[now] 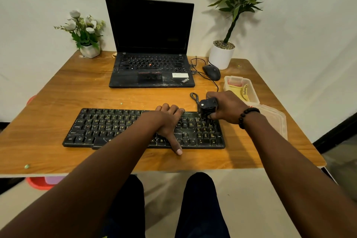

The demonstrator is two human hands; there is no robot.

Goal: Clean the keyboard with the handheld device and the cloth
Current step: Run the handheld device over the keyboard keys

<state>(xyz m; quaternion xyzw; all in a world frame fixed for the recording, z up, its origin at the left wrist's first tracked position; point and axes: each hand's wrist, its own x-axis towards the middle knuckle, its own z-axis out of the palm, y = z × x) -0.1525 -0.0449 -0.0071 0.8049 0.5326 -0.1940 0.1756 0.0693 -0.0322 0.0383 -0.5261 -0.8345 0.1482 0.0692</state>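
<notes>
Keyboard (116, 127) under left hand (167, 121), right hand (226, 107) gripping device (207, 106)

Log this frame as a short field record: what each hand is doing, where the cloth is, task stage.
left hand: flat on the keyboard, bracing it
right hand: gripping the black handheld device over the keyboard's right end
cloth: yellow, in the clear plastic container to the right, untouched
table: laptop, mouse, two potted plants at the back
stage: device pass; cloth step not yet begun
</notes>
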